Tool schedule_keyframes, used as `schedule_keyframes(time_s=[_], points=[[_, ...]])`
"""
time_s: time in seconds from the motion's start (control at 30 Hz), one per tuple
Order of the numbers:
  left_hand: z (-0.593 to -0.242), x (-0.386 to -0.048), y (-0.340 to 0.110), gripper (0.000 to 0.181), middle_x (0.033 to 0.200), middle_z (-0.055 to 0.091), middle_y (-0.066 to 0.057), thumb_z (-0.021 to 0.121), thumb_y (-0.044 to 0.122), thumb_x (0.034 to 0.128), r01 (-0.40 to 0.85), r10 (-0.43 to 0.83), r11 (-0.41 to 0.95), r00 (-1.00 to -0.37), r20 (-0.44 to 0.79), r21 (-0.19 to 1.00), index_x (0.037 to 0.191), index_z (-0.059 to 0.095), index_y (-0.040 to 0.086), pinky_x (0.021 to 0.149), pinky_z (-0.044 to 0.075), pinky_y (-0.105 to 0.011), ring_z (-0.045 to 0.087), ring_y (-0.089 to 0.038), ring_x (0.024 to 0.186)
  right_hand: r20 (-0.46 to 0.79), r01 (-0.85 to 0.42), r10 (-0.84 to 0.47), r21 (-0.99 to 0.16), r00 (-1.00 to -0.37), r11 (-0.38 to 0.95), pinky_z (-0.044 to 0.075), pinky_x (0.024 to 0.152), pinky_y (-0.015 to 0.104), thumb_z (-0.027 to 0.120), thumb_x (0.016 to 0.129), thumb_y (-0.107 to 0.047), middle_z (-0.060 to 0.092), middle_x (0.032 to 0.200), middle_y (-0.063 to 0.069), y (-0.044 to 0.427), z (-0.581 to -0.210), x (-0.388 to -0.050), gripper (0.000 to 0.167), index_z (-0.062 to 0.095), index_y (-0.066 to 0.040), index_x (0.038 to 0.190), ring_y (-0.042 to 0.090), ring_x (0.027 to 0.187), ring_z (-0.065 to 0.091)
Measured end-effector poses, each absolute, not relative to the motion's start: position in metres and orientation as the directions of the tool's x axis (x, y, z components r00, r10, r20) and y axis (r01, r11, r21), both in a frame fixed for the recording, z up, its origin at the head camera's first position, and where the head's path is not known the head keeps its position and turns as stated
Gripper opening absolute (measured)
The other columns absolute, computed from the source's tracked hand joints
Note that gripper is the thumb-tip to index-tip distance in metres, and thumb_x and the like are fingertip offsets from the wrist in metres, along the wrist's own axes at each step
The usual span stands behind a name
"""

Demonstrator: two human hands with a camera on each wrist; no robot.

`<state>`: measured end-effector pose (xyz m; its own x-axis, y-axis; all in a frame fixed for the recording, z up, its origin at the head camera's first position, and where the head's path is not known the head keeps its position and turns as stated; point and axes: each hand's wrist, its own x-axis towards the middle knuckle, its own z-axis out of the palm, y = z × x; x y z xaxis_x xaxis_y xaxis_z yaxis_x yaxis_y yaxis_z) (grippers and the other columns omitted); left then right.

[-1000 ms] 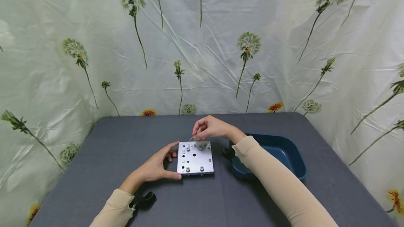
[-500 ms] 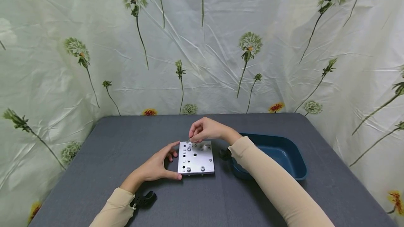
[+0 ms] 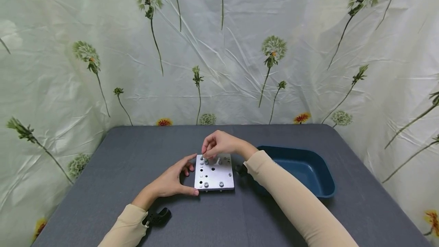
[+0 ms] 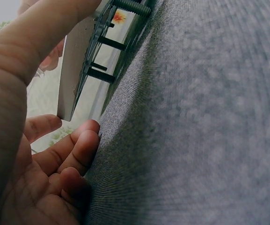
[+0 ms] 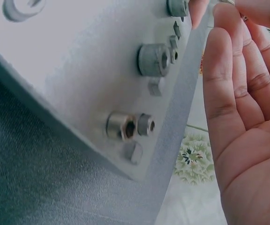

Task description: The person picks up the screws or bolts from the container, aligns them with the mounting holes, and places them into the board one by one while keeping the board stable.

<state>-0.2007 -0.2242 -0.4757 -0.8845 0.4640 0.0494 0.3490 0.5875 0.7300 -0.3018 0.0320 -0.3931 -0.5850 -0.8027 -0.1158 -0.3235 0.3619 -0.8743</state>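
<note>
A silver metal plate (image 3: pixel 215 175) with holes and several socket-head screws lies on the table in the head view. My left hand (image 3: pixel 170 179) holds it by the left side, thumb at the near corner, index finger at the far corner. Screw ends (image 4: pixel 101 75) stick out below the plate in the left wrist view. Over the plate's far left corner, my right hand (image 3: pixel 220 145) pinches a small screw (image 3: pixel 202 157) between thumb and fingertips. In the right wrist view only a bit of its thread (image 5: pixel 227 1) shows at the top edge. Whether its tip is in a hole cannot be made out.
A dark blue tray (image 3: pixel 324 172) stands to the right, partly behind my right forearm. Grey cloth covers the table (image 3: pixel 154 140). A flower-print curtain (image 3: pixel 226 48) hangs behind it.
My right hand has moved left and slightly nearer with the screw, from behind the plate's far edge to above its far left corner. The left hand keeps its hold on the plate.
</note>
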Motion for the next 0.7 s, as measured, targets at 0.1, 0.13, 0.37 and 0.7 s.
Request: schedule_keyframes(time_s=[0.1,0.13,0.37,0.7], points=[[-0.4766,-0.2005,-0.225,0.114,0.126,0.061,-0.003,0.098,0.045,0.077,0.356,0.47,0.584,-0.881,0.054,0.729,0.166,0.035,0.012,0.095,0.046,-0.034,0.056,-0.014,0.109,-0.115,-0.331,-0.802,-0.87,-0.586,0.366,0.061,0.078,0.033,0.072,0.098,-0.002,0.079,0.09,0.01,0.029,-0.3949,-0.3016,0.007,0.075,0.0,0.104,0.015,0.08,0.074],[-0.4766,-0.2004,-0.225,0.114,0.125,0.061,-0.002,0.098,0.046,0.0768,0.354,0.469,0.583,-0.881,0.053,0.731,0.166,0.035,0.013,0.095,0.046,-0.034,0.056,-0.014,0.109,-0.115,-0.334,-0.801,-0.867,-0.588,0.37,0.061,0.077,0.032,0.071,0.098,-0.002,0.079,0.089,0.01,0.0285,-0.3955,-0.3018,0.007,0.075,-0.001,0.103,0.013,0.079,0.073],[-0.4766,-0.2011,-0.2241,0.115,0.125,0.061,-0.001,0.098,0.048,0.0755,0.338,0.463,0.588,-0.886,0.037,0.735,0.166,0.035,0.015,0.096,0.046,-0.035,0.055,-0.015,0.109,-0.135,-0.34,-0.784,-0.847,-0.606,0.409,0.06,0.075,0.027,0.072,0.098,-0.002,0.08,0.088,0.007,0.0277,-0.399,-0.3044,0.007,0.075,0.0,0.103,0.009,0.077,0.073],[-0.4762,-0.2004,-0.224,0.115,0.125,0.061,-0.001,0.098,0.047,0.0757,0.345,0.457,0.594,-0.888,0.047,0.727,0.166,0.035,0.014,0.095,0.046,-0.035,0.056,-0.014,0.109,-0.147,-0.36,-0.768,-0.817,-0.624,0.45,0.059,0.072,0.026,0.076,0.096,-0.006,0.078,0.083,0.001,0.0256,-0.4032,-0.3068,0.004,0.077,-0.005,0.1,0.01,0.075,0.072]])
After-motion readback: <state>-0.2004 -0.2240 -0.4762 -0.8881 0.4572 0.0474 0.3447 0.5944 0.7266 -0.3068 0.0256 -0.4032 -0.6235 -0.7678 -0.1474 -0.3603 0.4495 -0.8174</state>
